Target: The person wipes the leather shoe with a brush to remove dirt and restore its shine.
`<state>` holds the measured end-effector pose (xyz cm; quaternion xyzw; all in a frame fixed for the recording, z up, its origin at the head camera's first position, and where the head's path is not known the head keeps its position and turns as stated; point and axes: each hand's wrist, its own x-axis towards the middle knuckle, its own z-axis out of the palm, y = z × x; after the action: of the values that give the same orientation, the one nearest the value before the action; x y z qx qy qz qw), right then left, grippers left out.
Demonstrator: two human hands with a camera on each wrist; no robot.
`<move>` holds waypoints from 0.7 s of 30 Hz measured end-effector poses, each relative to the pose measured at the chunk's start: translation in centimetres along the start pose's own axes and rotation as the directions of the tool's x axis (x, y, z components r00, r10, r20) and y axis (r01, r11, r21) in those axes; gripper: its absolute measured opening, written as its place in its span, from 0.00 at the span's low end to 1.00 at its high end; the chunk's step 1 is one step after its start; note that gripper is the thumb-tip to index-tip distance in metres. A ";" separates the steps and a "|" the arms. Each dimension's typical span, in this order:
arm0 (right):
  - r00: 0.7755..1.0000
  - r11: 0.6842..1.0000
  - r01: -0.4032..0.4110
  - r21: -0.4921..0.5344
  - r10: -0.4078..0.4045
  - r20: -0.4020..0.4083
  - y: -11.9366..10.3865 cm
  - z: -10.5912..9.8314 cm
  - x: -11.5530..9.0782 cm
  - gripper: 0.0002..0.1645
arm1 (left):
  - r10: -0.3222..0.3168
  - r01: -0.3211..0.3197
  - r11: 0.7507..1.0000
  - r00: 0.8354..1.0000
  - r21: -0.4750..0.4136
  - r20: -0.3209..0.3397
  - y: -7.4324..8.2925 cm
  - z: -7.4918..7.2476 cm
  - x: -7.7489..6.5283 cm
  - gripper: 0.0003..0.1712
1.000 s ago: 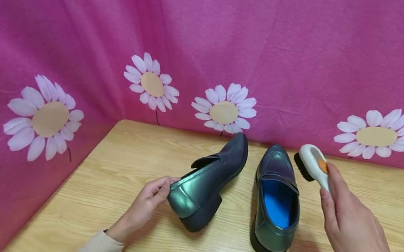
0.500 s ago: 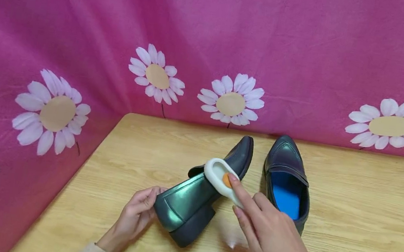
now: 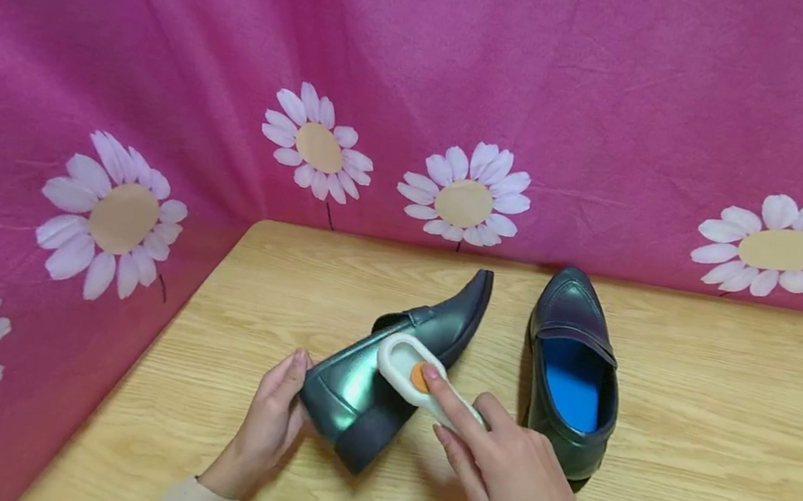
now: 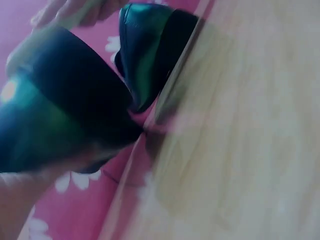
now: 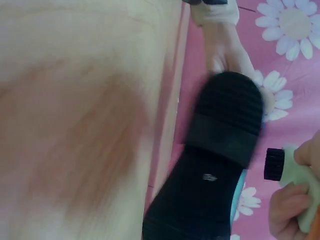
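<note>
My left hand [image 3: 268, 418] grips a dark green loafer [image 3: 339, 389] by the back of its opening. The shoe is tilted onto its side, toe pointing away to the right. In my right hand [image 3: 517, 474] is a white shoe brush [image 3: 396, 354], its index finger on the brush's orange button [image 3: 421, 376]. In the head view, the brush head overlaps the loafer's side. The right wrist view shows the dark sole [image 5: 200, 180] and, with a gap between them, the black bristles [image 5: 274, 164]. The matching loafer [image 3: 572, 301] with a blue insole stands upright to the right.
A light wooden table [image 3: 713, 406] lies under everything. Pink cloth [image 3: 617, 85] printed with white daisies hangs along its back and left edges. The second loafer's toe lies close to the back cloth.
My right hand has brought the brush left from beyond the upright loafer to the held one, then down toward its heel. The held loafer has shifted slightly left and tilted more.
</note>
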<state>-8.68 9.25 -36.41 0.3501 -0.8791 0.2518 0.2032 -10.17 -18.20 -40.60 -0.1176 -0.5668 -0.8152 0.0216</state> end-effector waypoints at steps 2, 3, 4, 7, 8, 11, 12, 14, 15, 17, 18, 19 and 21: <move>1.000 1.000 0.027 0.005 -0.026 -0.007 -0.3 0.3 -0.1 0.30 | 0.022 -0.012 0.982 0.999 -0.187 0.049 0.0 -0.9 -0.2 0.18; 1.000 1.000 0.027 0.012 -0.027 0.001 -0.4 0.3 -0.1 0.31 | 0.036 -0.016 0.969 0.996 -0.248 0.076 0.0 -1.3 -0.3 0.19; 1.000 1.000 0.024 0.017 -0.024 0.009 -0.6 0.4 -0.2 0.31 | 0.049 -0.017 0.960 0.993 -0.280 0.109 0.0 -1.6 -0.4 0.20; 0.999 1.000 0.015 0.017 -0.016 0.037 -0.9 0.4 -0.1 0.32 | 0.079 -0.036 0.975 0.978 -0.218 0.193 0.2 -2.0 -0.6 0.21; 0.999 1.000 0.020 0.015 -0.021 0.044 -1.1 0.4 0.0 0.32 | 0.085 -0.046 0.983 0.972 -0.178 0.218 0.2 -2.0 -0.5 0.21; 0.997 0.999 0.039 0.012 -0.039 0.070 -1.6 0.5 0.3 0.33 | 0.104 -0.082 0.992 0.962 -0.094 0.252 0.1 -1.8 0.2 0.21; 0.995 0.999 0.032 0.020 -0.034 0.091 -1.8 0.6 0.4 0.33 | 0.102 -0.082 0.993 0.964 -0.090 0.244 0.0 -1.8 0.5 0.21; 0.991 0.999 0.027 0.024 -0.030 0.128 -2.2 0.7 0.6 0.34 | 0.073 -0.059 0.995 0.982 -0.085 0.177 -0.3 -1.7 1.2 0.21; 0.988 0.999 0.018 0.027 -0.022 0.150 -2.4 0.8 0.6 0.35 | 0.044 -0.036 0.997 0.993 -0.075 0.109 -0.5 -1.6 1.6 0.22; 0.983 1.000 0.001 0.029 -0.006 0.184 -2.7 1.0 0.7 0.36 | -0.026 0.024 0.999 0.998 -0.042 -0.050 -0.8 -1.6 2.3 0.24; 0.978 0.999 -0.017 0.035 0.009 0.208 -2.8 1.1 0.6 0.37 | -0.062 0.059 0.998 0.990 -0.025 -0.127 -1.0 -1.5 2.6 0.25; 0.976 0.999 -0.022 0.034 0.014 0.217 -2.8 1.2 0.6 0.37 | -0.095 0.095 0.995 0.976 -0.008 -0.198 -1.2 -1.4 2.9 0.26; 0.973 0.999 -0.036 0.027 0.029 0.230 -2.8 1.4 0.4 0.38 | -0.144 0.150 0.989 0.947 0.000 -0.286 -1.6 -1.1 3.4 0.26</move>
<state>-7.19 6.43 -36.43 0.3654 -0.8983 0.2265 0.0906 -13.88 -18.27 -41.72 0.0441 -0.5736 -0.8168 0.0435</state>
